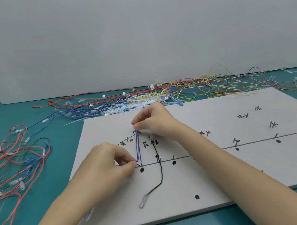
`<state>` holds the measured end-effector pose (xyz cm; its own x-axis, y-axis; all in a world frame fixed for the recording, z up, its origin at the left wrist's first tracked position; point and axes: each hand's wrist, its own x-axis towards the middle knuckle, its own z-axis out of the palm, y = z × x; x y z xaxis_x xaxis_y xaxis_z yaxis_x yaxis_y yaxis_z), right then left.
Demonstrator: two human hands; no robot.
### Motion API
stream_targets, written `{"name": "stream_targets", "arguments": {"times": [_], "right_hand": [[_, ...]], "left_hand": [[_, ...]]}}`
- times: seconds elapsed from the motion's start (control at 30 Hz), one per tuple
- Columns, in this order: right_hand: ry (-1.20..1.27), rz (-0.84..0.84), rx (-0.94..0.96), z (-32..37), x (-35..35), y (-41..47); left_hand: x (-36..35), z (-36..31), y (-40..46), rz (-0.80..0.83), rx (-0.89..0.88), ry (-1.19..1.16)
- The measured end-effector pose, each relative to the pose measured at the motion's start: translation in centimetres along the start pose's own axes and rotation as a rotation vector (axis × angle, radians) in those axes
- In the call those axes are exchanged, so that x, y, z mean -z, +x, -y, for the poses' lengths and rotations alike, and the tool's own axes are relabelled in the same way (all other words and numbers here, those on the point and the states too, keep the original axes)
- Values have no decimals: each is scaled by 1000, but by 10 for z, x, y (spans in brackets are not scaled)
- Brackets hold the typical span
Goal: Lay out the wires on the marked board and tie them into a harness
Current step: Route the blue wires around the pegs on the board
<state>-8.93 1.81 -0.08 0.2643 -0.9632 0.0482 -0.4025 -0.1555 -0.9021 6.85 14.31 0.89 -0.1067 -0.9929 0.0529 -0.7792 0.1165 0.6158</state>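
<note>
Where fingers point(133, 164) pinch, purple wire point(137, 148) between.

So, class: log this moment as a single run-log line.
left hand: pinches purple wire | right hand: pinches its far end | black wire: on board

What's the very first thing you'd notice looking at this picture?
Two hands meet over the grey marked board: the left hand and the right hand each pinch an end of a purple wire stretched between them. Just right of it, a black wire lies down the board. Behind the board sprawls a bright wire tangle, and red wires are heaped at the left.
</note>
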Motion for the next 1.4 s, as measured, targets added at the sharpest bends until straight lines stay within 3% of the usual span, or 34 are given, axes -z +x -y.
{"name": "stream_targets", "arguments": {"times": [0.67, 0.93, 1.13, 1.4], "right_hand": [[42, 65, -224, 1, 2, 13], [-47, 122, -158, -2, 10, 13], [10, 90, -133, -5, 5, 10], [18, 63, -102, -10, 1, 10]], "left_hand": [[-2, 4, 3, 44, -12, -25], [1, -1, 0, 54, -118, -81], [-1, 5, 2, 138, -128, 64], [-1, 9, 4, 89, -153, 262]]}}
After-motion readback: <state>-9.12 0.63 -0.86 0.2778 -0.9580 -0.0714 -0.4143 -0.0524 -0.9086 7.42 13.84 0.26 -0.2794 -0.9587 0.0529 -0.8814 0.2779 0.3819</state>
